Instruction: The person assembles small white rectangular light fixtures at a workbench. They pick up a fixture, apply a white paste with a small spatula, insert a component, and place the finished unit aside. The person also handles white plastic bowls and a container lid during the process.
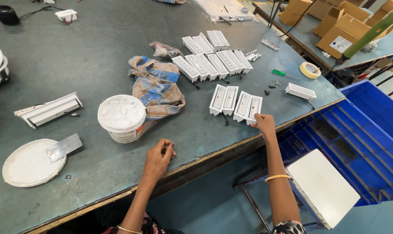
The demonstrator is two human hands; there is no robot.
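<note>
I'm sitting at the big grey-green table (75, 56) w/ both hands out. My right hand (264, 122) is reaching fwd & my fingertips are touching the near end of a white light piece (254, 109), the one at the right end of a row of four near the table edge. The hand isn't wrapped round it; fingers are narrow & pressing on the end, nothing held. My left hand (158, 157) is resting on the table near the front edge, fingers curled in loosely. I can't tell if sth tiny is pinched in there. It's sitting just below the white tub of paste (122, 118), not touching it. The tub's lid (28, 164) is lying far left w/ a flat metal scraper (63, 147) on it. A blue & orange rag (156, 89) is lying next to the tub, touching it. More white light pieces (211, 58) are lined up further back, & a green screwdriver (279, 73) & a tape roll (310, 69) are lying off to the right. I think doing this bit well means pushing softly on the end so the piece is sliding straight, keeping it even w/ its neighbor & not bumping the row, since it's near the edge. A blue crate (370, 130) is sitting below on the right.
</note>
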